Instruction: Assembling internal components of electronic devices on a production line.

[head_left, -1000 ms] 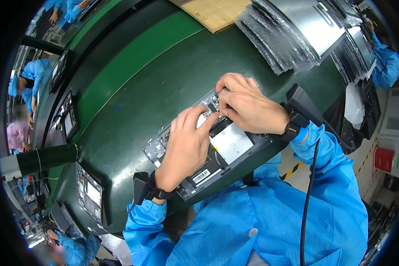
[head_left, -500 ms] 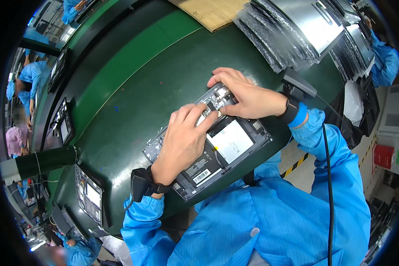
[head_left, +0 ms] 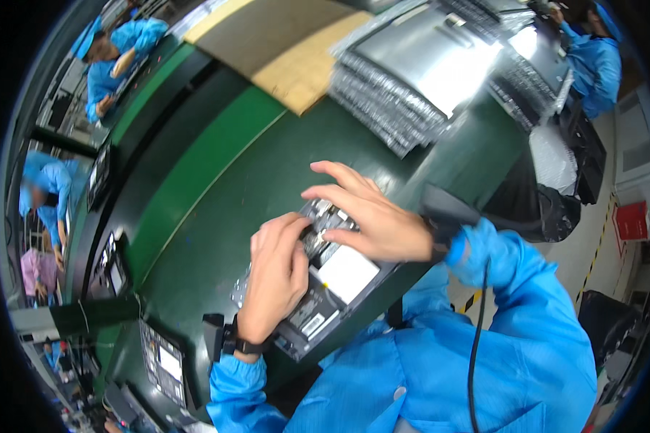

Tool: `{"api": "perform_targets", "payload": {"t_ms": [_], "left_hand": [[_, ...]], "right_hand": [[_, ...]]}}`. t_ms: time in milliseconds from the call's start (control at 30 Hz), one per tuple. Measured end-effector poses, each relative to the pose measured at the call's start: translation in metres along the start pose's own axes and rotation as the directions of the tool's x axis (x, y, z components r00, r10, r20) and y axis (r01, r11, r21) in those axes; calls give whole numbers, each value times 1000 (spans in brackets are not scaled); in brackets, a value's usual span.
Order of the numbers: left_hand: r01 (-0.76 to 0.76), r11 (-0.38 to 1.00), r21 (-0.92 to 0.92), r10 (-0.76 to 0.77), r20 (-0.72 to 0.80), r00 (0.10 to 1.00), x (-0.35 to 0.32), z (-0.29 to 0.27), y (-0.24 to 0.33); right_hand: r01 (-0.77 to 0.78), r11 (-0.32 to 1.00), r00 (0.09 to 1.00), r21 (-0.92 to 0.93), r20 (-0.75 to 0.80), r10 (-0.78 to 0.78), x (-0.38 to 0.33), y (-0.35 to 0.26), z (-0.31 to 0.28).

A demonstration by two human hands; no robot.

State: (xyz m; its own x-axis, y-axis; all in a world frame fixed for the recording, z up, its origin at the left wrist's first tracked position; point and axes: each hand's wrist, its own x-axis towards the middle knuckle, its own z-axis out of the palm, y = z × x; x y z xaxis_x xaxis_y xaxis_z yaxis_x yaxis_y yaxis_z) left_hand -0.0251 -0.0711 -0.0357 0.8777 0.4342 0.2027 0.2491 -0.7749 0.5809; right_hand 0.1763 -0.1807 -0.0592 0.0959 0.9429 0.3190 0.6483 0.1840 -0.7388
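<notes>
An opened laptop base (head_left: 289, 338) lies at an angle at the table's near edge, its circuit board, white-labelled part (head_left: 348, 274) and dark battery (head_left: 312, 312) exposed. My left hand (head_left: 271, 270) rests over its left and middle part, fingers bent, index fingertip at the circuit board (head_left: 315, 242); thumb and index stand apart, with nothing seen between them. Over the board's right part, my right hand (head_left: 383, 225) has its thumb down on it, and the index and middle fingers stretch out, spread, above the far edge. Motion blurs the small parts under the fingertips.
A stack of silvery panels with bubble wrap (head_left: 412, 86) stands at the far right, beside a cardboard sheet (head_left: 282, 50). Another opened laptop base (head_left: 165, 361) lies at the left near a green beam (head_left: 97, 315). Co-workers in blue (head_left: 126, 54) stand along the left line. A black cable (head_left: 479, 346) hangs from my right wrist.
The view has shifted, so the panel stack and cardboard sit lower. My right index and middle fingers have lifted and spread; my left hand has drawn back slightly from the right thumb.
</notes>
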Motion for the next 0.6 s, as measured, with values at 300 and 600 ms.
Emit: {"api": "perform_targets", "payload": {"t_ms": [300, 600], "left_hand": [[273, 240, -932, -64, 266, 962, 167, 34, 40], [336, 179, -925, -155, 311, 938, 192, 43, 50]], "right_hand": [[-551, 645, 754, -530, -647, 113, -16, 153, -231], [-585, 673, 645, -453, -763, 48, 15, 130, -251]]}}
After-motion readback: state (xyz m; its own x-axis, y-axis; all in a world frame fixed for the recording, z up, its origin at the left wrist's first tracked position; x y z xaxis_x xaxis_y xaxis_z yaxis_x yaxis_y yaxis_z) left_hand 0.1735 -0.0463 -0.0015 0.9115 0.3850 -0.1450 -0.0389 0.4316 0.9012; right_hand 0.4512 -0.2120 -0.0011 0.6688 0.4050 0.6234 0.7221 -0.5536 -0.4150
